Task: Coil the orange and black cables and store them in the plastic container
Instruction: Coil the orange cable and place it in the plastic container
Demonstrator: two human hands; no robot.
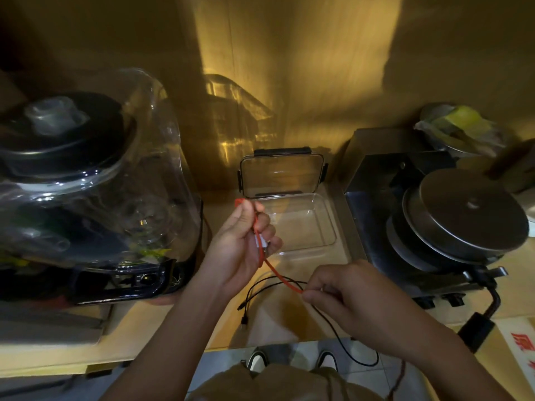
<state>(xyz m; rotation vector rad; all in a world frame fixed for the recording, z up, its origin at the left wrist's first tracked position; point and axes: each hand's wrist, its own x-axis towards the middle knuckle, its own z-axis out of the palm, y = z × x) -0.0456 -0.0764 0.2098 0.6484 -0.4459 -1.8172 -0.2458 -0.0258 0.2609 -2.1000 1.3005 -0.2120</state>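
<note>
My left hand (243,244) is raised over the counter, closed around one end of the orange cable (278,274), whose plug end sticks out above my fingers. The cable runs down and right to my right hand (344,293), which pinches it lower along its length. A thin black cable (254,293) lies loosely on the counter below my hands, its connectors at the left and its tail hanging over the front edge. The clear plastic container (324,224) stands open just behind my left hand, its hinged lid (282,175) upright at the back.
A large blender under a clear dome (95,183) fills the left side. A metal appliance (434,215) with round steel plates stands at the right, its black power cord (480,319) trailing forward. A wall rises behind. The counter's front edge is close, with my shoes below.
</note>
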